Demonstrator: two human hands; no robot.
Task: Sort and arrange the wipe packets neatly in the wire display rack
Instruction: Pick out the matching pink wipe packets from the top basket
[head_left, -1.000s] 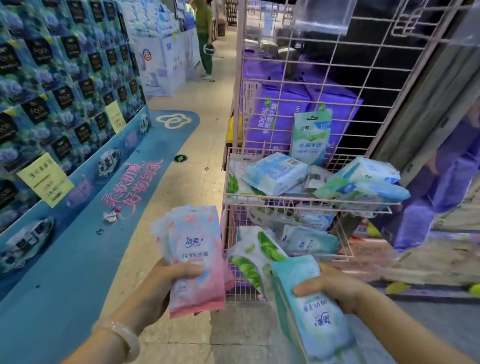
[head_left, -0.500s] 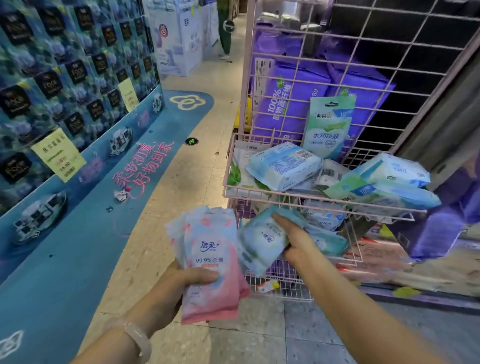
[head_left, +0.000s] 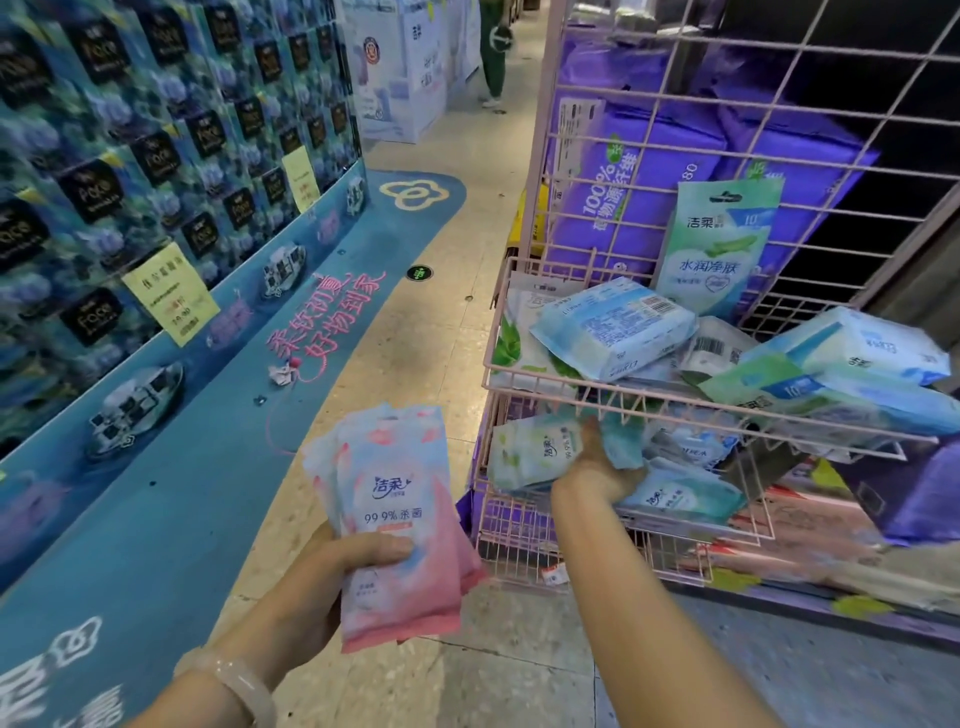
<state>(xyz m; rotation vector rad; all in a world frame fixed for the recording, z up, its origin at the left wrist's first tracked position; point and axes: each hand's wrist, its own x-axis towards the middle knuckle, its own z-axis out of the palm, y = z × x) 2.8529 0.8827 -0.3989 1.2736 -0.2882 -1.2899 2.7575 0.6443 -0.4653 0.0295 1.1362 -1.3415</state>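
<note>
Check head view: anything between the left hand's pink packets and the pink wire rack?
Nothing. In the head view, only bare floor shows between the pink packets in the left hand and the wire rack.

Only 1 view: a wide-angle head camera looks forward and down, close over both forearms, facing the pink wire display rack just ahead-right; a blue floor decal lies left of it, edges probably lens-bent.

The right hand has gone from in front of the wire rack into its lower basket; its teal packet now lies inside.
</note>
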